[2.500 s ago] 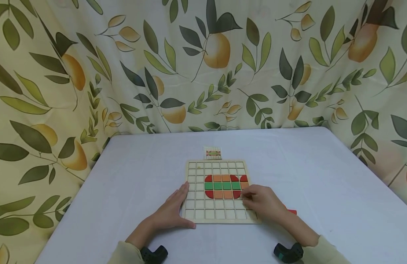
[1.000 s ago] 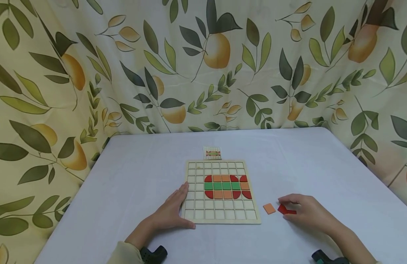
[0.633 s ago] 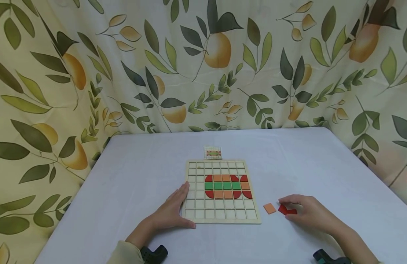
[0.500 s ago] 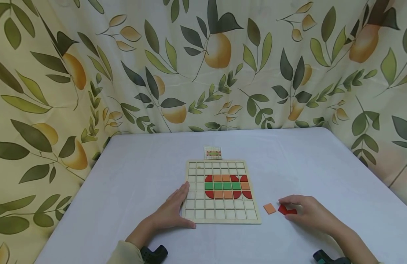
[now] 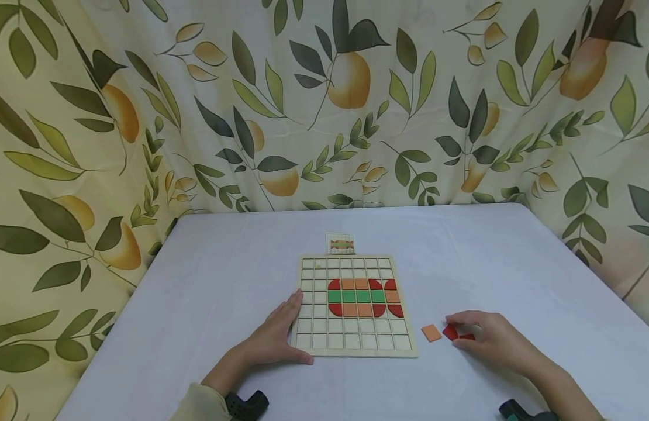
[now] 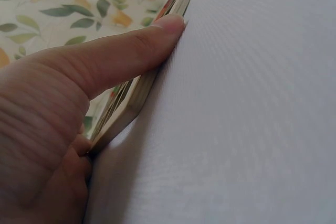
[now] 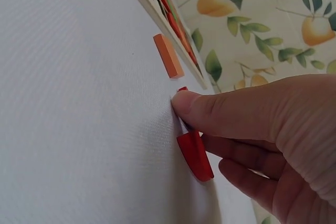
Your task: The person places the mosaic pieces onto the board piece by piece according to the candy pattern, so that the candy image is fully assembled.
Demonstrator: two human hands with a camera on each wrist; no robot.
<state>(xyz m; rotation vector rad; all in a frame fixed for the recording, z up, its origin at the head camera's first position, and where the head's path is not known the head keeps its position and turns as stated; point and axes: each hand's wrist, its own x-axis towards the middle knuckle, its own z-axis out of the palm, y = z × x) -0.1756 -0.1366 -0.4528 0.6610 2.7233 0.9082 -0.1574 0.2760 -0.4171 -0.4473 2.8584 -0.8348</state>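
A pale wooden grid board (image 5: pixel 356 341) lies on the table, with red, orange and green tiles set in several of its squares. My left hand (image 5: pixel 274 333) rests at its near left corner, fingers straight along the left side. In the left wrist view, the left thumb (image 6: pixel 131 56) lies against the board's edge. Right of the board, my right hand (image 5: pixel 495 340) pinches a red tile (image 5: pixel 450 332) between thumb and forefinger. A second red tile (image 7: pixel 195 156), with one curved side, lies just under that hand. An orange tile (image 5: pixel 431 333) lies between the hand and the board.
A small pattern card (image 5: pixel 341 244) touches or nearly touches the board's far edge. A white cloth (image 5: pixel 224 263) covers the table. Behind it hangs a curtain (image 5: pixel 198 105) printed with fruit and leaves.
My right hand has left the board's right edge, where a red tile now fills a square, and gone right to the loose red tiles. The left hand stays in place.
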